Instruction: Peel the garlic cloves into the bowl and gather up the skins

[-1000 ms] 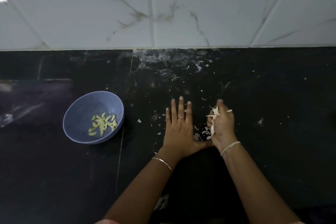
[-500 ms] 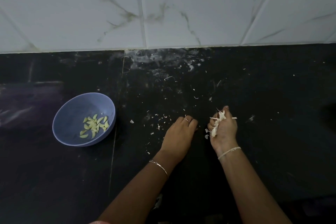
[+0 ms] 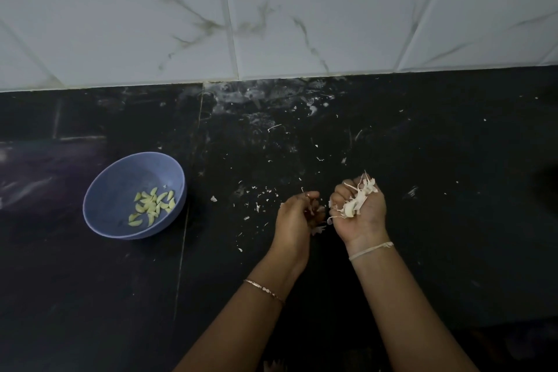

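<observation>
Bowl [image 3: 120, 190] holds peeled cloves [image 3: 152, 207], right hand [image 3: 367, 222] curled round skins [image 3: 356, 205], left hand [image 3: 297, 217] pinching skins

No readable text, labels, brands or numbers anywhere, dim view may hide fine print

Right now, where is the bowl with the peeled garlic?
In the head view, the blue bowl sits at the left of the black counter, well left of the left hand, peeled garlic cloves inside it.
</observation>
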